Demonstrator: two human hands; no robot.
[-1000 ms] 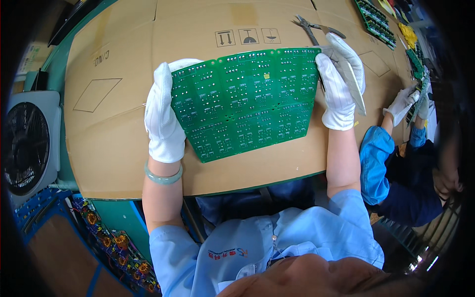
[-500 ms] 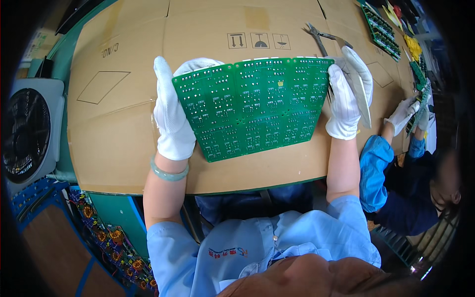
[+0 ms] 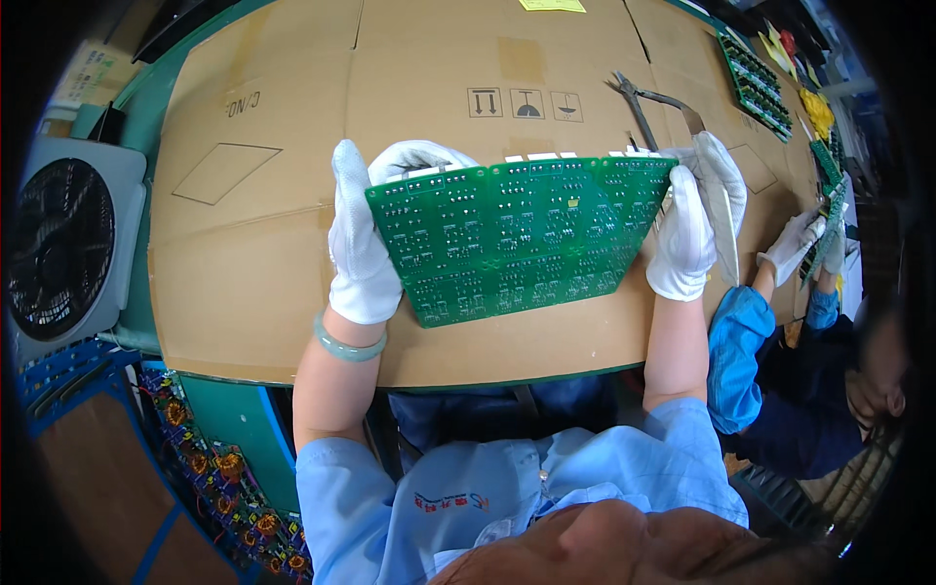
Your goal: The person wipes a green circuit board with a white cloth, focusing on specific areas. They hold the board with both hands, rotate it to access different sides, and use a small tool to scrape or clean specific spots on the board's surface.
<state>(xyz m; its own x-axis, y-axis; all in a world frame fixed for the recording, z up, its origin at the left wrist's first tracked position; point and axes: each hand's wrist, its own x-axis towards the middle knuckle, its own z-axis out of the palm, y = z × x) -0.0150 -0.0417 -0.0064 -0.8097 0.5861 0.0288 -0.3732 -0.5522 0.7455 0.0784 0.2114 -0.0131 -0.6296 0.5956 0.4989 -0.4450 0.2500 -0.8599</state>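
Note:
A large green circuit board (image 3: 517, 244) is held up over the cardboard-covered table, its soldered side toward me. White connectors peek over its far edge, and a small yellow mark sits on its face. My left hand (image 3: 366, 244), in a white glove, grips the board's left side, with the thumb along the edge and the fingers behind. On the other side my right hand (image 3: 682, 229), gloved too, grips the right edge. The fingers behind the board are partly hidden. Just beyond the right hand lie grey cutting pliers (image 3: 636, 112) on the cardboard.
Cardboard (image 3: 244, 292) covers the table. A fan (image 3: 68, 249) stands at the left, above boards with copper coils (image 3: 229, 463). At the far right lies a populated board (image 3: 756, 86). A co-worker's gloved hand (image 3: 792, 244) holds another board nearby. A yellow paper (image 3: 552, 5) lies at the far edge.
The board and both hands have shifted a little right and lower in view, and the board tilts so more white connectors show. The whole scene has shifted slightly too.

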